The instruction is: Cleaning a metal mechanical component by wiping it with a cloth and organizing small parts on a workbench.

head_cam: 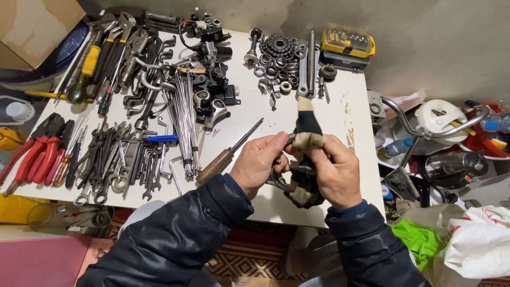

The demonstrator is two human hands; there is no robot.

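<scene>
White tabletop (340,114) fills the view, set against a grey wall, and most of its left and far portions are crowded: pliers with red handles (29,154) at the left edge, a spread of wrenches (119,159) beside them, a bundle of spokes (186,125) running front to back, black bicycle parts (212,79) further in, and sprockets and rings (279,58) near the far edge with a yellow bit case (348,45) at the far right corner. Open room lies on the right half of the table, a bare strip between the ring cluster and the near edge, and that is exactly where both hands work. A wooden-handled screwdriver (228,154) lies diagonally just left of them, tip aimed up toward the far right. Left hand (260,162) is curled closed around a curved metal part (279,180), which peeks out below the fingers close to the near edge. Right hand (337,172) is clenched on a dirty black-and-beige rag (307,130), pressed against that part. The rag's long axis stands nearly upright in view, its free end pointing toward the far edge, its lower end bunched under the right palm. Off the right edge sit handlebars (419,127) and plastic bags (473,239).
</scene>
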